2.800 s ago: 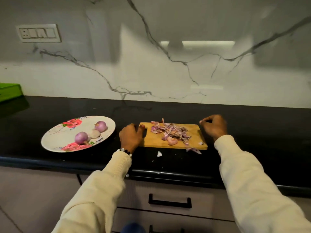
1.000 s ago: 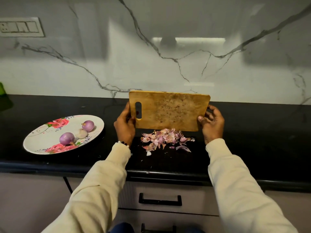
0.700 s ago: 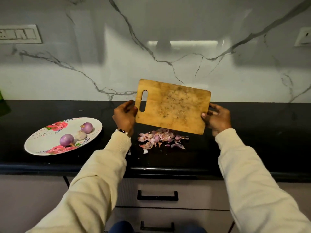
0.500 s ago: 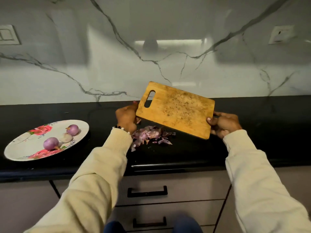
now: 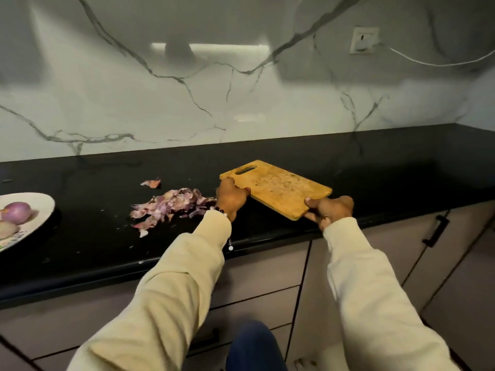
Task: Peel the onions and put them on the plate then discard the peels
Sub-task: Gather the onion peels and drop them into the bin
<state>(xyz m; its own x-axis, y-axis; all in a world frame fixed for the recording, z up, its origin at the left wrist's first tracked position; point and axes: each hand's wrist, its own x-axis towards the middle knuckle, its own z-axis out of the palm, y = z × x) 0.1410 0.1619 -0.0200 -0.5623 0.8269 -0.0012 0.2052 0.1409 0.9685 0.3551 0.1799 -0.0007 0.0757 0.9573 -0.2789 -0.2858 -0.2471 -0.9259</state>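
Observation:
A wooden cutting board lies nearly flat, low over the black counter, right of centre. My left hand grips its near left edge and my right hand grips its near right corner. A heap of purple onion peels lies on the counter just left of my left hand, with one stray peel behind it. At the far left edge a floral plate holds a peeled purple onion and a paler one, partly cut off by the frame.
The marble backsplash carries a wall socket with a white cable running right. Drawers and a cabinet door with a black handle sit below the counter's front edge. Small peel crumbs dot the counter near the heap.
The board was tipped upright, dumping the peels on the counter, then carried right and lowered nearly flat. Both hands kept hold. My view swung right, so the plate slid to the left edge.

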